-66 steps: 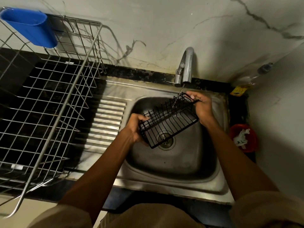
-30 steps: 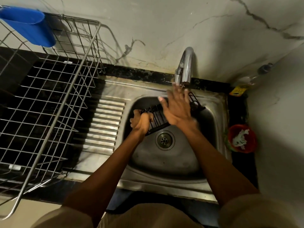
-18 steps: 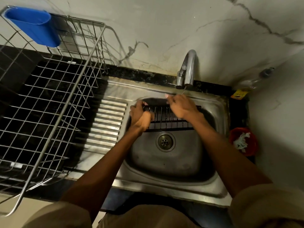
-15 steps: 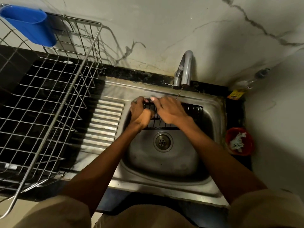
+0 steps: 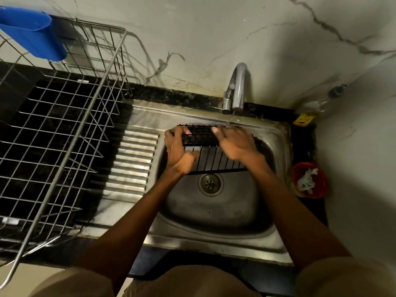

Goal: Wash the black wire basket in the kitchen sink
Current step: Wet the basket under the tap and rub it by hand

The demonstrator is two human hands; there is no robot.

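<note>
The black wire basket [image 5: 212, 157] lies across the back half of the steel sink [image 5: 214, 211], under the tap [image 5: 235, 88], from which a thin stream of water falls. My left hand [image 5: 179, 150] grips the basket's left end, thumb and fingers curled round the wires. My right hand [image 5: 234, 142] lies flat on top of the basket with straight fingers pressing on the wires; it hides the basket's right part. The drain [image 5: 210, 183] shows just in front of the basket.
A large steel wire dish rack [image 5: 64, 129] with a blue plastic cup holder [image 5: 32, 31] stands on the dark counter at the left, beside the ribbed drainboard [image 5: 130, 166]. A red bowl [image 5: 309, 181] with crumpled white material sits right of the sink. A bottle [image 5: 321, 99] stands in the back corner.
The basket was held tilted up by both ends; now it lies lower across the sink's back. My right hand left its end and rubs flat over the top, sliding left then right.
</note>
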